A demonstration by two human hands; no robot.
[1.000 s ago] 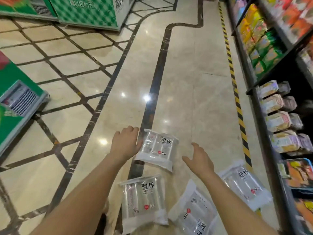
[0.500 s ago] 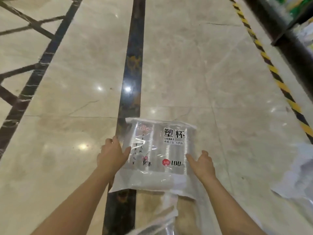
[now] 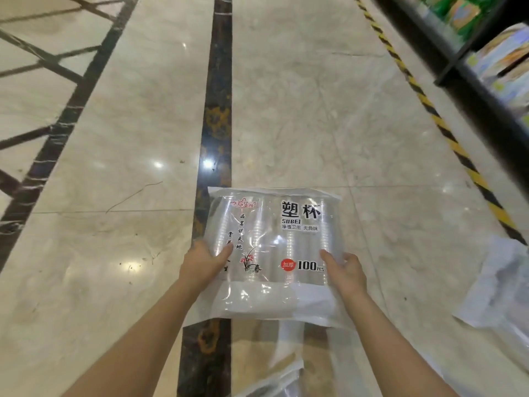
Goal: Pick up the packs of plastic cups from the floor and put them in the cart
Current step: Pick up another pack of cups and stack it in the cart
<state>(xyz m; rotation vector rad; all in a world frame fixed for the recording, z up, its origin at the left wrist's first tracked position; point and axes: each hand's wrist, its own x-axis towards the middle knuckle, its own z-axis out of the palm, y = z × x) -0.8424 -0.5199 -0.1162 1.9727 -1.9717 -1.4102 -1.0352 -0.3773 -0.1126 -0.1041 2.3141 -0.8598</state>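
Cup pack (image 3: 272, 253) lay between our two hands, at about 6 o'clock low in the view, across the dark floor stripe (image 3: 219, 110). Our left hand (image 3: 201, 266) gripped its 9 o'clock edge with the thumb pressed on the printed face; our right hand (image 3: 345, 272) clasped the 3 o'clock edge the same way, so both hands were closed on the one pack. Whether it had left the floor (image 3: 300, 96) yet we could not tell.

To do this well, we judged we should keep the pack level and squeeze on the stiff columns of cups rather than the loose film, which looked slippery and likely to crumple. Equal pressure from both sides should stop the stacks from sagging at the middle.

Much was hidden from us. The cart was nowhere in view, so we could not judge the carry. Another pack (image 3: 269, 379) was cut off at 6 o'clock, and one more (image 3: 498, 293) ran out of frame at 4 o'clock. The shelf (image 3: 469, 67) at 2 o'clock was blurred, its goods unreadable. Our fingers under the pack were unseen.
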